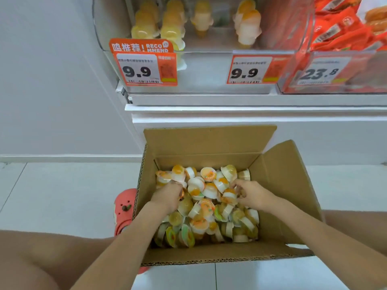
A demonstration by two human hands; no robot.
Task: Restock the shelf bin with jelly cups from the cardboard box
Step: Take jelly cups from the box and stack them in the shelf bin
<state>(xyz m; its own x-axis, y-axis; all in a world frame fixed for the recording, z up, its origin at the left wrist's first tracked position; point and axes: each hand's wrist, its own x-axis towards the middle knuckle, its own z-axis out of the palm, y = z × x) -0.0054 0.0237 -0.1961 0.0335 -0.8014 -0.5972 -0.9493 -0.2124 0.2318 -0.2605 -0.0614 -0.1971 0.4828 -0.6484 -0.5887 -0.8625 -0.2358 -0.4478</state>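
An open cardboard box (278, 185) stands on the floor below the shelf, filled with several jelly cups (207, 206) in white, orange, yellow and green. My left hand (167, 195) is down in the box's left side, fingers curled round jelly cups. Over on the right side, my right hand (249, 194) curls its fingers into the pile and pinches a cup. Above, the clear shelf bin (100, 34) holds a few stacked jelly cups (169, 28).
Price tags reading 9.9 (144, 70) hang on the bin's front. A second bin of red snack packets (345, 28) sits to the right. A pink clog (124, 208) is beside the box's left wall. My bare knees frame the box on white floor tiles.
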